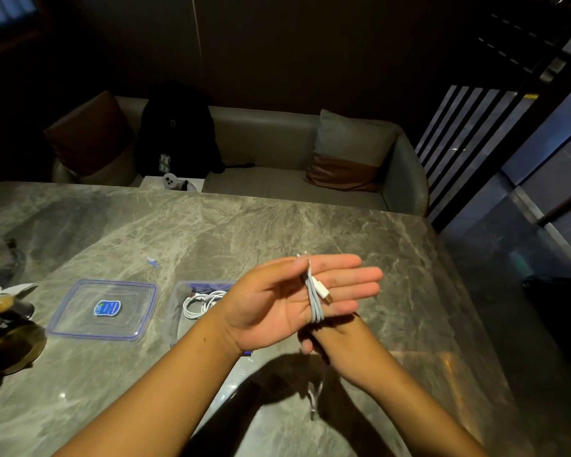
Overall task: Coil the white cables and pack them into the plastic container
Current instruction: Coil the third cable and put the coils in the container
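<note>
My left hand is held palm up above the marble table, fingers and thumb straight. A white cable is wound in several loops round its fingers, with a plug lying on the fingers. My right hand is just beneath it, mostly hidden, and its curled fingers grip the same cable's tail. The blurred loose end hangs below. To the left, the clear plastic container stands partly behind my left wrist and holds coiled white cables.
The container's clear lid with a blue label lies flat left of it. A dark cup on a saucer stands at the table's left edge. A small blue-white bit lies further back. Beyond the table is a sofa with cushions and a black backpack.
</note>
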`<state>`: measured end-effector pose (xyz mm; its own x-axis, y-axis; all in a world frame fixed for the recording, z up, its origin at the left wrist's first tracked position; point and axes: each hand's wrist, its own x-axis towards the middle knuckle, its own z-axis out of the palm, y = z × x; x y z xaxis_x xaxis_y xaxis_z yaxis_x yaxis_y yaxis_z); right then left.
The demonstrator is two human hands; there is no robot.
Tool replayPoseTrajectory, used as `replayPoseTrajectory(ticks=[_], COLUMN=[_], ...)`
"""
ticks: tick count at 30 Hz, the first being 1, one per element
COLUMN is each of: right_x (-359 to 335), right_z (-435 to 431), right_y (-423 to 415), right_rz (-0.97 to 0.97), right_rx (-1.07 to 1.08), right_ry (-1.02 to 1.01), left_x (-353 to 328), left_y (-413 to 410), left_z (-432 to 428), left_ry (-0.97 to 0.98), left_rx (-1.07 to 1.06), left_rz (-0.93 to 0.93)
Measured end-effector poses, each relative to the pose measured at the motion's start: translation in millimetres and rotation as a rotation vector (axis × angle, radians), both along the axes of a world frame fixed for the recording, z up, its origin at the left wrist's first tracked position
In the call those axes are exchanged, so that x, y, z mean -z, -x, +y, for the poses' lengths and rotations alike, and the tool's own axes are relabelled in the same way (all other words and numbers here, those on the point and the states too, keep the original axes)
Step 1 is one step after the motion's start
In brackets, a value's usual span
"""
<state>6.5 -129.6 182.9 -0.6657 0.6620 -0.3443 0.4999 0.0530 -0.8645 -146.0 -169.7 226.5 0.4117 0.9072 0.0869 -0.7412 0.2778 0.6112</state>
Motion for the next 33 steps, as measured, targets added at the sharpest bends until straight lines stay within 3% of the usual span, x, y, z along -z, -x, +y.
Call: replayPoseTrajectory(ticks=[6,18,22,26,33], right_x=[-27.3,-89.7,-104.6,-107.1,-95.1], right_z=[-22.1,2.1,20.7,33.5,41.6], right_y=[-13.0,-41.4,-44.9,-46.4,-29.1], right_rz=[0.110,0.240,0.262,0.287,0.357], right_rx=[-0.183,-0.189,-0.155,-0.094,-0.084], right_ry=[-0.057,-0.138,-0.232,-0.338,-0.319], left_x=[7.6,28.0,31.1,24.3,19.5], left_y=[24.5,28.9,22.8,22.3,-2.3], left_z=[4.4,-9.1,-15.2,-17.5,-14.0], left_ry=[0.057,0.136,0.170,0.145,0.079], left_rx=[-0.081,0.005,0.119,0.215,0.315], left_rz=[0.014,0.137,0.243,0.202,0.276])
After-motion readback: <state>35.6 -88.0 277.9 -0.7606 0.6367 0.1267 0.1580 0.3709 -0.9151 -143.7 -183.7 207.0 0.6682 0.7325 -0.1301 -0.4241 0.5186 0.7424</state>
